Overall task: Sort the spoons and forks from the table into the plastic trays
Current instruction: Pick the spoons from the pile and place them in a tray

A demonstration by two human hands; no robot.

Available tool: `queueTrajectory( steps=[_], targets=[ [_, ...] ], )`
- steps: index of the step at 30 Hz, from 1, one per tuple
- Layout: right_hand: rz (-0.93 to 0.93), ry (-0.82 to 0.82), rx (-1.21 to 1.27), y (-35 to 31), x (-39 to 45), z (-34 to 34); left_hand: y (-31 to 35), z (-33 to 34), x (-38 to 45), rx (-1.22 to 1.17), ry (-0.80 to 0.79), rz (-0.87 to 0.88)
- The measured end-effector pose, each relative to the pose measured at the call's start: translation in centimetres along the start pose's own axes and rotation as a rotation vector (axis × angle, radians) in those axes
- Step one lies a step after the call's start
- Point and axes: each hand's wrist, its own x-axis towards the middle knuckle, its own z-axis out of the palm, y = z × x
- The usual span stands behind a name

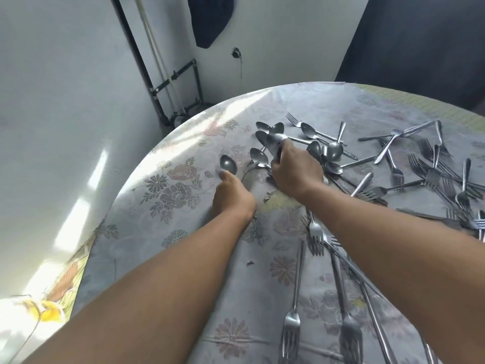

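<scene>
Steel spoons (pixel 309 132) lie heaped near the middle of the round table (pixel 183 143). Forks (pixel 433 174) are scattered to the right, and more forks (pixel 291 321) lie near the front edge. My right hand (pixel 296 172) is closed around a bunch of spoons (pixel 273 143), their bowls sticking out past my fingers. My left hand (pixel 231 195) rests on the cloth with its fingers curled, a fingertip touching the bowl of a single spoon (pixel 228 164); whether it grips the handle is hidden. No plastic tray is in view.
A floral plastic cloth covers the table. Beyond its left edge are a white wall, dark pipes (pixel 147 74) and a small wheeled frame (pixel 181 116). A dark cloth (pixel 210 19) hangs at the back. A dark curtain (pixel 420 40) fills the back right.
</scene>
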Motion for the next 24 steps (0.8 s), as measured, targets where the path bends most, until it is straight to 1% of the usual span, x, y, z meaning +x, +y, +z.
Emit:
queueTrajectory(
  steps=[2,4,6,9,14,18,21,24],
  targets=[
    [0.039,-0.082,-0.047,0.1,0.0,0.5,0.3,-0.5,0.1,-0.028,0.017,-0.053],
    [0.086,-0.156,-0.076,0.7,-0.1,1.0,0.2,-0.9,0.4,-0.046,-0.019,-0.101],
    [0.112,-0.171,-0.096,1.2,-0.4,1.3,-0.2,-1.1,0.7,-0.080,-0.075,-0.132],
    [0.134,-0.159,-0.113,1.2,-0.5,1.5,-0.9,-1.0,0.7,-0.152,-0.116,-0.125],
    [0.176,-0.269,-0.088,1.0,-0.2,1.3,-0.8,-0.7,0.1,-0.224,-0.098,-0.125],
    [0.122,-0.232,-0.068,1.1,-0.7,1.1,-0.9,-0.5,-1.0,-0.417,-0.032,-0.175],
    [0.143,-0.175,-0.011,0.8,-0.8,0.5,-1.1,-0.4,-2.1,-0.520,-0.009,-0.177],
    [0.125,-0.227,-0.022,0.5,-1.1,-0.1,-0.9,-0.8,-3.2,-0.552,-0.046,-0.145]
  ],
)
